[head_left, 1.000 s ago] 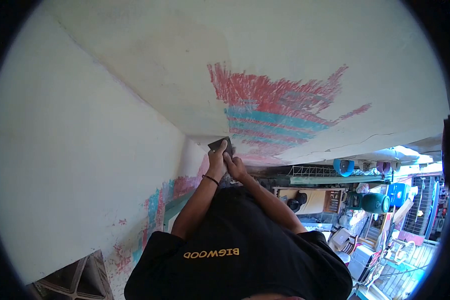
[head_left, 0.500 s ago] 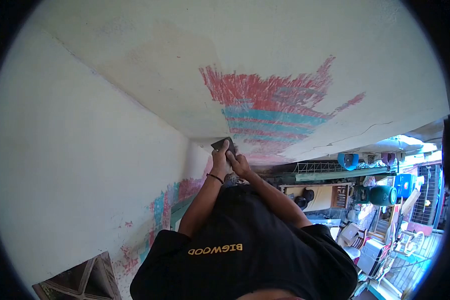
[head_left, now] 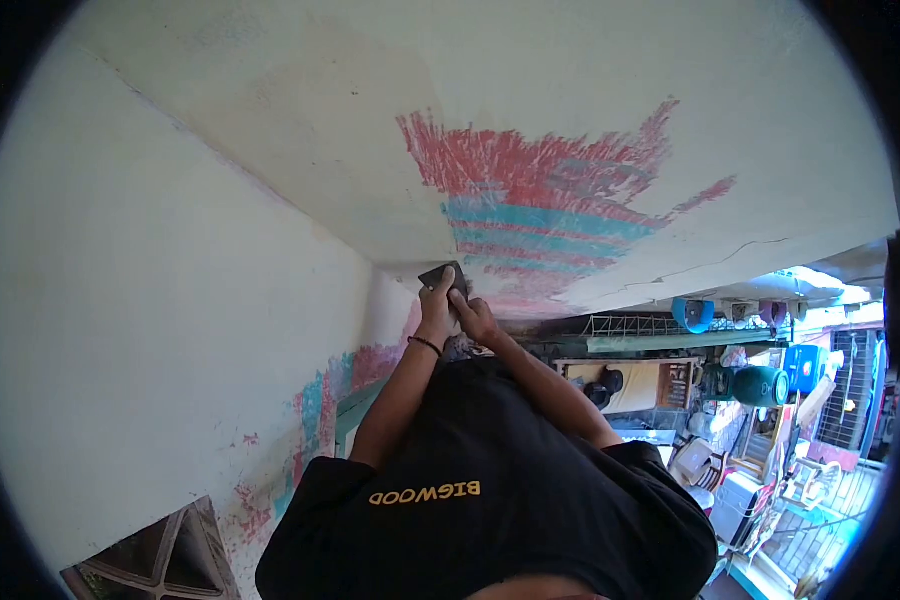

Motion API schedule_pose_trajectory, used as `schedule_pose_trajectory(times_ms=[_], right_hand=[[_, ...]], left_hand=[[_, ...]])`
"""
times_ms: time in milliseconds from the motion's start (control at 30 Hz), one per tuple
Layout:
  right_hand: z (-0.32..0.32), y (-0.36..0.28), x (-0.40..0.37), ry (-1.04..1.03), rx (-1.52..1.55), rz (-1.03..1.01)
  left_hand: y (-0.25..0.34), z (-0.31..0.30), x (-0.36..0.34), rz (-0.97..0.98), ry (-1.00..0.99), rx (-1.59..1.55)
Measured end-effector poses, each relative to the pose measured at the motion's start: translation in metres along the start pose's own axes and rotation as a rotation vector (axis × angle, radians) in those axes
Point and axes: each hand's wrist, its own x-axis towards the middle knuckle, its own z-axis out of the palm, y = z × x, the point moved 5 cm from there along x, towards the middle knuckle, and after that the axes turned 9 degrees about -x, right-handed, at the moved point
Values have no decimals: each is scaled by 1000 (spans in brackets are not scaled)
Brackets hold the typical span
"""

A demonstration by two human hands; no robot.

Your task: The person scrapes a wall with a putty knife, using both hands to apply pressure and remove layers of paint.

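My left hand (head_left: 436,308), with a dark band at the wrist, is closed around a dark flat scraper (head_left: 433,277) at the middle of the view. Its thumb lies along the tool's face. Pressed close beside it, my right hand (head_left: 478,318) grips the same tool, thumb toward the blade. The scraper's edge is at the wall, low near the inside corner; whether it touches cannot be made out. Beside the blade, the pale wall (head_left: 570,90) carries a rough patch of red and turquoise paint (head_left: 540,215). The tool's handle is hidden by my fingers.
The adjoining white wall (head_left: 170,330) meets this one at a corner on the left, with a wooden-framed opening (head_left: 160,550) below. To the right are a cream-topped wooden bench (head_left: 640,387), a green drum (head_left: 760,386), a blue container (head_left: 806,370) and piled household items.
The wall and surroundings sit slightly differently as the view shifts. Both hands and the scraper appear a little higher in the picture, and the grip is the same.
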Motion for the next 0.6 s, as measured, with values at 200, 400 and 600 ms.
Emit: schedule_pose_trajectory(times_ms=[200,400,600], right_hand=[[7,8,0,125,-6,-116],[-2,1,11,203,-19,-316],[-3,1,5,96,24,-146]], left_hand=[[4,8,-12,-11,15,-69],[10,18,-6,2,-50,-27],[0,10,-2,-74,-40,-75]])
